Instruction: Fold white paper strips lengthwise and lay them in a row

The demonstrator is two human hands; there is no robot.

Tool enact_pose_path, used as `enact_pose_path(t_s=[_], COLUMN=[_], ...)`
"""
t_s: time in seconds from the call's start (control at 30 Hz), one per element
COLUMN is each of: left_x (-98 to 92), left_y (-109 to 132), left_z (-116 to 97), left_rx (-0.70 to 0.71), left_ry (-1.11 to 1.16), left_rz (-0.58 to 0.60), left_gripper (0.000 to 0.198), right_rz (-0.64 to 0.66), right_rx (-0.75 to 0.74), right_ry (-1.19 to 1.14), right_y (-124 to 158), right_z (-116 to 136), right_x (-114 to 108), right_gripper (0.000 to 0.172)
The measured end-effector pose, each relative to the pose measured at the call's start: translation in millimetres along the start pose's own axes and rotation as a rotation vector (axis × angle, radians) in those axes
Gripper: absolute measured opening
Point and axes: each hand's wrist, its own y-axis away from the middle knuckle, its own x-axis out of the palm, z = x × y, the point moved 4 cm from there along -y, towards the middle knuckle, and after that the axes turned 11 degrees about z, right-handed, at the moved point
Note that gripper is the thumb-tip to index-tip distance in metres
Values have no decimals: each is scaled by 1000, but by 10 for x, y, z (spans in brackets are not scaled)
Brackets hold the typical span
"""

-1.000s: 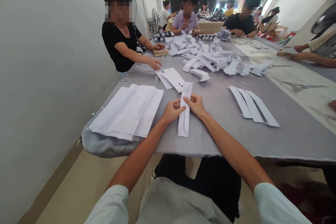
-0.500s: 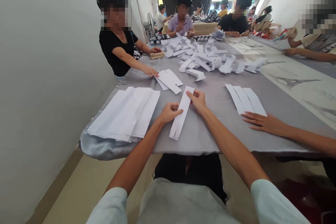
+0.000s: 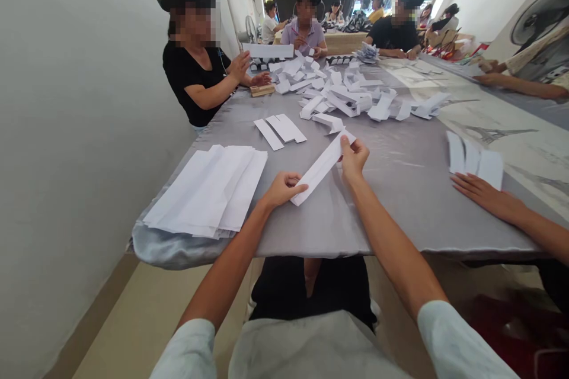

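The strip (image 3: pixel 323 166) is at the centre of the frame, held slantwise between the two hands above the table (image 3: pixel 391 213). The left hand (image 3: pixel 284 188) grasps its lower-left end, thumb on top, fingers curled behind; the right hand (image 3: pixel 354 158) pinches its upper-right end, thumb on the face. The middle of the strip is uncovered between the two grips. Its upper end appears beside a folded piece (image 3: pixel 328 122); whether they touch, I cannot tell.

A second ago the strip stood nearly upright in the frame with the hands close together; now it leans further right and the hands are wider apart. At the right of the frame, a co-worker's hand (image 3: pixel 486 196) rests against some cut strips (image 3: pixel 473 157), which have shifted rightward. At upper left, another person now holds up a raised strip (image 3: pixel 270 51), having earlier reached to the small pile (image 3: pixel 284 129). The stack (image 3: pixel 204 189) at left looks unchanged.
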Motion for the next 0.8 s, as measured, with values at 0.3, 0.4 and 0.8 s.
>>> enact_pose_path(t_s=[0.3, 0.4, 0.8], left_x=[-33, -92, -125], left_y=[-43, -58, -4], left_z=[-11, 37, 65], left_rx=[28, 52, 16], left_ry=[-56, -90, 12], left_rz=[-171, -340, -596], left_gripper=[43, 40, 28], right_rz=[-271, -315, 268], right_rx=[-107, -71, 58], right_ry=[84, 40, 69], right_y=[-152, -121, 515], right_z=[135, 143, 62], right_x=[-376, -344, 384], right_gripper=[54, 54, 47])
